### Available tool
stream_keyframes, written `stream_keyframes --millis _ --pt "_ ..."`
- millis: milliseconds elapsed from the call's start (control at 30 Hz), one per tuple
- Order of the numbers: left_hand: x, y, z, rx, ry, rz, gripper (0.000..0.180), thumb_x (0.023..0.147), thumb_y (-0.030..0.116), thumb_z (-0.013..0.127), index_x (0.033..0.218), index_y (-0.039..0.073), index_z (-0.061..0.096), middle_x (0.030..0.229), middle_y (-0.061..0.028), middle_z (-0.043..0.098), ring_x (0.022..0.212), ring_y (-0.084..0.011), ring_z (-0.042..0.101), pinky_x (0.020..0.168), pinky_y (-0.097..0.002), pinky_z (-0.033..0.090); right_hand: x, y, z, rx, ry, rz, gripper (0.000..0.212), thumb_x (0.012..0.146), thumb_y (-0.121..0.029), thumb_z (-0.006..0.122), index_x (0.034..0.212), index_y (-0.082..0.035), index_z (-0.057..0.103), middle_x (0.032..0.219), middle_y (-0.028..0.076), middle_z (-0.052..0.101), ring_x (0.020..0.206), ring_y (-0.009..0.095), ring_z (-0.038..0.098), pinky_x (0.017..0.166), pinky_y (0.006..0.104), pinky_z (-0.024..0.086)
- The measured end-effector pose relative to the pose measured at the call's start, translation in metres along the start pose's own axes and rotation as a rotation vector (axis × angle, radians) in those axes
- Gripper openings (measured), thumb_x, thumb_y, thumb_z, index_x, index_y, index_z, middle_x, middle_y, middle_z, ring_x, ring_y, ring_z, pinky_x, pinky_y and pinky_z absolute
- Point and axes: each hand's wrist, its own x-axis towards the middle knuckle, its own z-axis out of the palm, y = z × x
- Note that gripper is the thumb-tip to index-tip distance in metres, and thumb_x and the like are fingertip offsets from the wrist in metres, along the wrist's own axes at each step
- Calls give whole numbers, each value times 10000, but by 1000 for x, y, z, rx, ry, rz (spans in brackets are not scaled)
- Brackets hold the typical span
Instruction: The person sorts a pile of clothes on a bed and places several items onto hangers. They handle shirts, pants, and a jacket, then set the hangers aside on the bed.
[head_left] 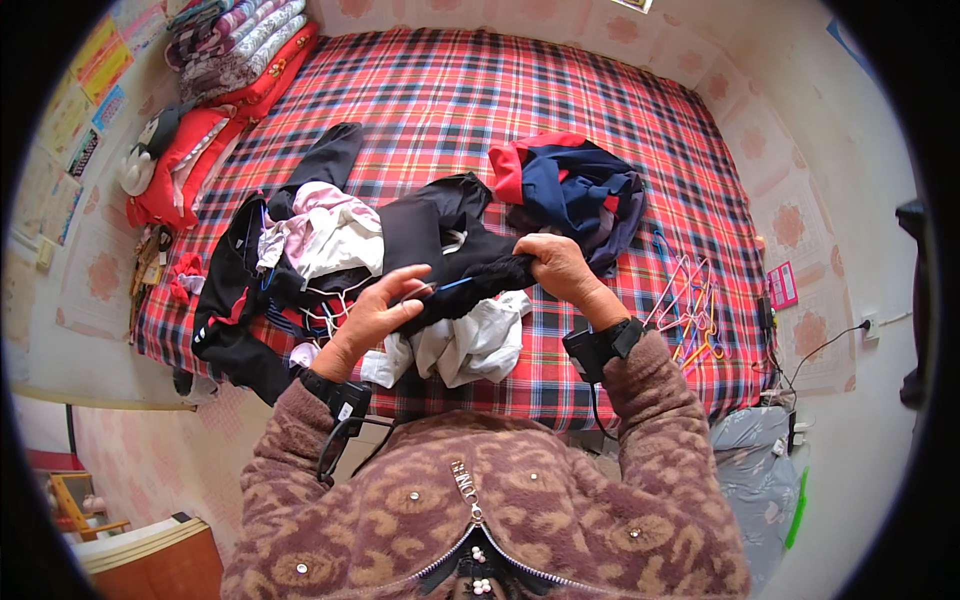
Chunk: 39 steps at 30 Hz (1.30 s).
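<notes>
A black garment (470,250) is stretched out in front of me above the bed. My right hand (562,266) grips its upper right edge, thumb and fingers closed on the cloth. A thin blue hanger (453,285) shows in part against the garment; the rest of it is hidden by cloth. At its left end, my left hand (380,310) pinches it between thumb and fingers. White clothing (480,340) lies just below the garment. To the left, a white and pink garment (330,235) rests on a black jacket (235,290) with red trim.
The bed's cover is red plaid (420,90). A navy and red garment (575,185) lies bunched beyond my right hand, and several coloured hangers (690,305) lie at the bed's right side. Folded bedding (235,50) is stacked at the far left. A cable (825,345) hangs on the right wall.
</notes>
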Motion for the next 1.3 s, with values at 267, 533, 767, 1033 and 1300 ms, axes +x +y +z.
stream_keyframes --millis 267,533,767,1033,1300 --pt "18 -21 93 121 -82 -39 486 862 146 622 1311 51 463 891 -22 588 803 -67 525 725 -212 438 -30 16 8 -8 206 -29 104 679 -39 577 721 -98 652 790 63 635 829 279 592 732 376 473" --pt "28 -35 120 54 171 -10 415 900 156 499 1295 35 463 799 -11 614 564 -37 446 519 -178 376 -70 22 28 73 259 98 379 688 -140 592 1055 -49 575 1145 193 540 1100 375 496 968 432 395" --pt "33 -58 128 94 113 53 386 916 99 469 1293 19 459 822 -20 620 548 -16 425 487 -164 355 -74 8 50 -152 141 266 573 688 -278 660 1218 -115 517 1307 175 423 1176 370 447 973 454 398" --pt "24 -78 119 335 211 126 358 897 67 469 1251 49 517 754 -23 611 670 -79 550 648 -213 436 -60 34 49 -91 -14 354 344 731 -176 563 1065 -100 600 1107 127 583 1047 310 562 895 386 461" --pt "14 -64 129 473 196 74 425 896 74 478 1306 182 511 691 -18 597 629 -98 553 654 -236 457 -45 88 71 17 -64 509 260 722 -132 523 902 -137 710 927 176 652 946 307 623 842 398 479"
